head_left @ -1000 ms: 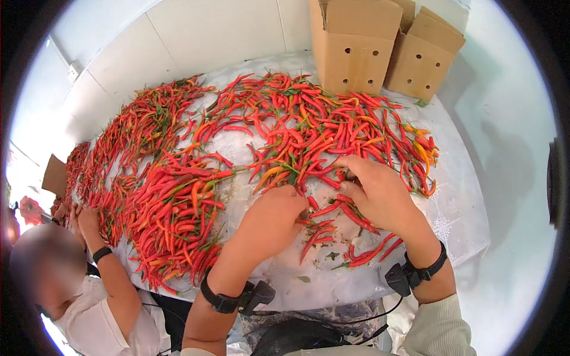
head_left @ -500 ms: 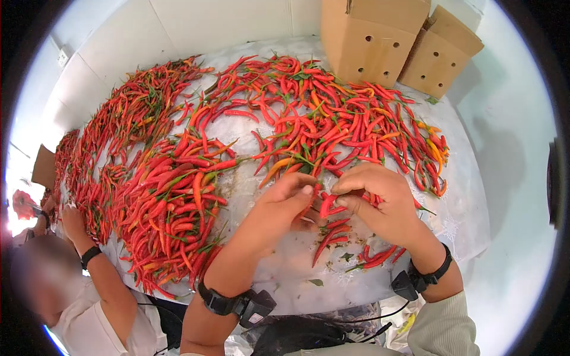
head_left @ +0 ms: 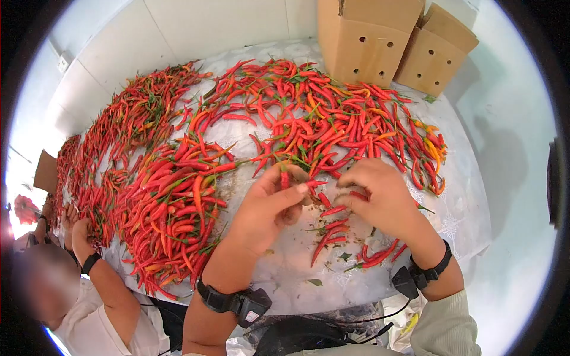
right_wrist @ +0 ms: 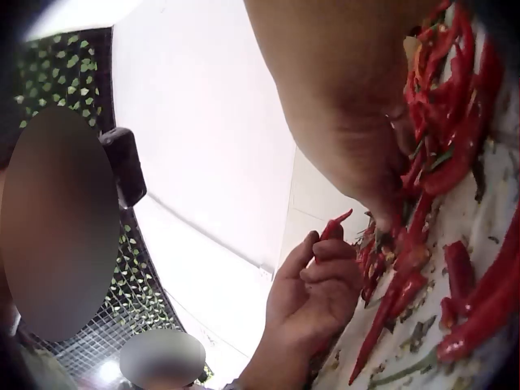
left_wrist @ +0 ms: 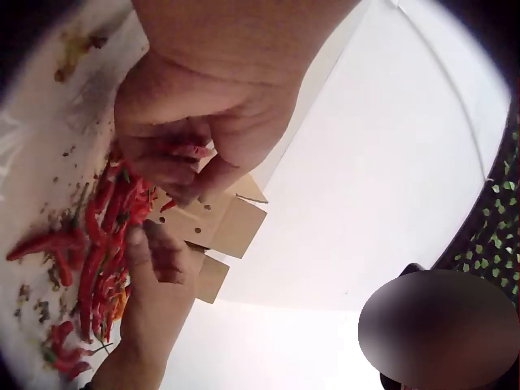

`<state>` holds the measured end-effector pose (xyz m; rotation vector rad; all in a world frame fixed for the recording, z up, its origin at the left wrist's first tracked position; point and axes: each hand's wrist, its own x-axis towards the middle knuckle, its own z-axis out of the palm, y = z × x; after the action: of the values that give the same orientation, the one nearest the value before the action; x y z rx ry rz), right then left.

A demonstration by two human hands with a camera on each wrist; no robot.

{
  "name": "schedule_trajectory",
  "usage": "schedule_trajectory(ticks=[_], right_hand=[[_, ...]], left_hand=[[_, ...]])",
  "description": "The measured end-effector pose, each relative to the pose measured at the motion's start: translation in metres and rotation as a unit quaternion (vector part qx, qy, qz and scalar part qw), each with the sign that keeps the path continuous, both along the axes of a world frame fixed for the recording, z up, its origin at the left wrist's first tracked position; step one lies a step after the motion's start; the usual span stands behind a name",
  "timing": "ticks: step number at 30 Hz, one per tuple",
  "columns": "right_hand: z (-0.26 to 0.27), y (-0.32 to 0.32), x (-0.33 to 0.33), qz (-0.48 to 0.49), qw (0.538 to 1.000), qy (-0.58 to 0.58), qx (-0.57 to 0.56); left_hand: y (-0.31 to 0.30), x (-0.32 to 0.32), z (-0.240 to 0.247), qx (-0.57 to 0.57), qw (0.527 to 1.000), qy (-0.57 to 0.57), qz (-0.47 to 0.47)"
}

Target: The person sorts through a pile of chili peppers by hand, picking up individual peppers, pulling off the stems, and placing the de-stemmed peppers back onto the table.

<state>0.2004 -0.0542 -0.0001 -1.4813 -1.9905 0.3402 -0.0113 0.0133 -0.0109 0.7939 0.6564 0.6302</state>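
head view: left hand (head_left: 267, 207) is above the table (head_left: 291, 267), its grip pinching a red chili (head_left: 284, 177) upright between thumb and fingertips.
right hand (head_left: 383, 199): grip curled round a second chili (head_left: 358, 194), just beside the left hand.
around: chili pile (head_left: 332, 118) on the table, cardboard boxes (head_left: 356, 41) behind it.

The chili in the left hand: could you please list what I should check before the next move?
1. Left hand pinches the held chili: ok.
2. Right hand has its fingers curled on a second chili: ok.
3. Stem of the held chili removed: cannot tell.
4. Small pile lies just below both hands: ok.
5. Bare tablecloth shows between the hands and the near edge: ok.
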Motion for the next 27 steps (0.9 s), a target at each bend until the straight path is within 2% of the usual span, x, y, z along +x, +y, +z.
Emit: schedule_trajectory(ticks=[1,4,7,10,13,16,19,22,25,27], right_hand=[[-0.001,0.000,0.001,0.040,0.998,-0.047,0.003],[-0.005,-0.002,-0.003,0.061,0.994,-0.094,-0.021],[-0.001,-0.004,-0.003,0.076,0.992,-0.103,-0.024],[-0.003,-0.004,-0.001,0.077,0.990,-0.113,-0.027],[-0.003,-0.004,-0.006,0.035,0.995,-0.093,-0.030],[0.008,-0.006,-0.013,-0.034,0.995,0.067,-0.058],[0.021,-0.009,-0.014,-0.041,0.972,0.185,-0.141],[0.010,-0.004,-0.008,0.121,0.981,0.153,-0.020],[0.003,-0.005,-0.015,0.095,0.982,0.163,0.009],[0.009,-0.010,-0.022,0.021,0.975,0.212,-0.063]], left_hand=[[0.002,-0.001,-0.001,-0.002,1.000,-0.021,0.010],[0.003,-0.004,-0.001,-0.011,0.998,-0.047,0.034],[0.003,-0.003,0.001,0.028,0.998,-0.045,0.042],[0.000,0.000,0.006,0.010,0.996,-0.074,0.056],[0.003,-0.007,0.000,0.002,0.994,-0.104,0.029],[0.002,-0.008,-0.002,0.012,0.994,-0.089,0.057],[0.000,0.000,-0.001,-0.011,0.999,-0.041,0.031],[-0.007,0.007,0.003,0.008,0.998,0.055,-0.027],[-0.013,0.008,0.003,-0.009,0.991,0.065,-0.120],[-0.011,0.007,-0.001,0.029,0.984,0.105,-0.140]])
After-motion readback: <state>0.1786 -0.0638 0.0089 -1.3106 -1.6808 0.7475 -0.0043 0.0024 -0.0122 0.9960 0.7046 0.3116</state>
